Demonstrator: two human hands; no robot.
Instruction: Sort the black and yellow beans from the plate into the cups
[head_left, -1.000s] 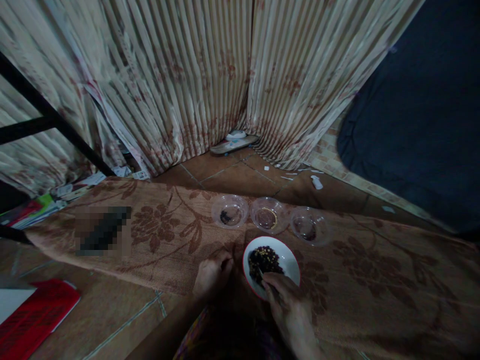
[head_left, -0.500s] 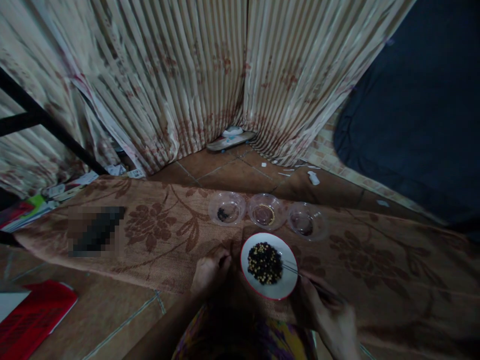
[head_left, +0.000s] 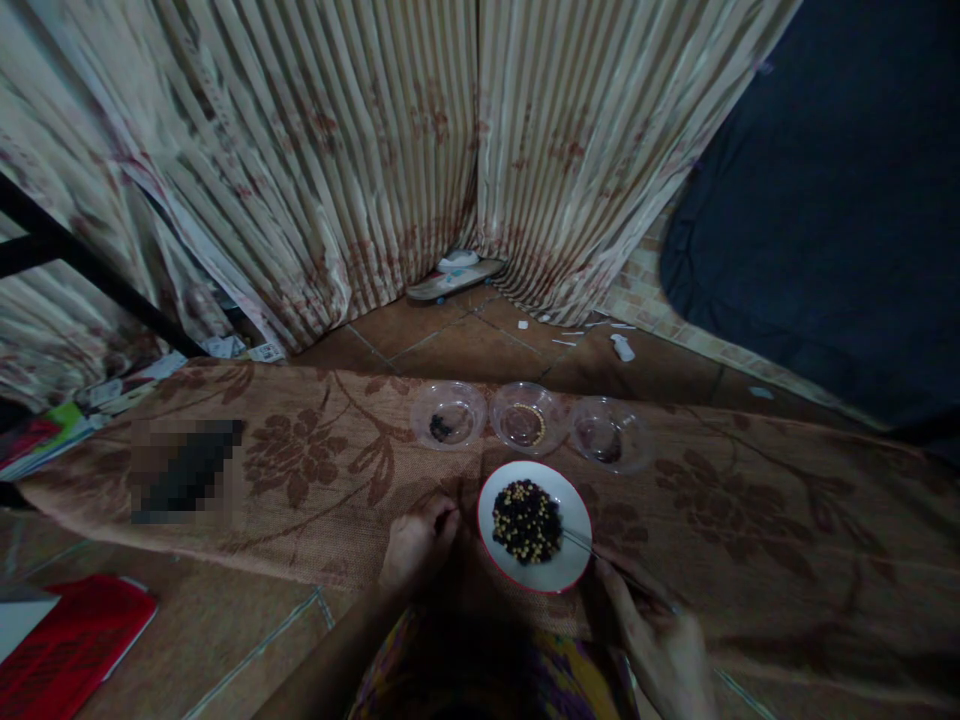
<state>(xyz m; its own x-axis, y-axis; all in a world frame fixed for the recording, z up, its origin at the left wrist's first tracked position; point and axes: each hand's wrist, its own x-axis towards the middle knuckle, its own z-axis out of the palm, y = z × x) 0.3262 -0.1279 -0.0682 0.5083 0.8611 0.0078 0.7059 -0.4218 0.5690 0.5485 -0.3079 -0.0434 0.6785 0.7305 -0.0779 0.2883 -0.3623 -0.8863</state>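
A white plate with a red rim [head_left: 566,572] stands on the cloth in front of me, with a mixed heap of black and yellow beans or seeds [head_left: 526,520] on it. My right hand [head_left: 660,630] grips thin metal tweezers [head_left: 577,541], whose tips reach over the plate to the heap's right edge. Left of the plate my left hand [head_left: 420,535] rests on the cloth, fingers curled in and nothing visible in them. Behind the plate three clear plastic bowls stand in a row: the left bowl [head_left: 469,405] holds dark grains, the middle bowl [head_left: 517,400] yellow ones, the right bowl [head_left: 630,440] some dark reddish ones.
A brown flowered cloth [head_left: 322,540] covers the low table. A blurred dark object [head_left: 187,470] lies at its left. Beyond are a skateboard [head_left: 457,280], white scraps [head_left: 622,347] on the tiled floor, and striped curtains [head_left: 360,150]. A red bag [head_left: 82,630] lies at lower left.
The whole view has shifted slightly left. The tweezers stay at the right edge of the heap, and my left hand keeps its place beside the plate.
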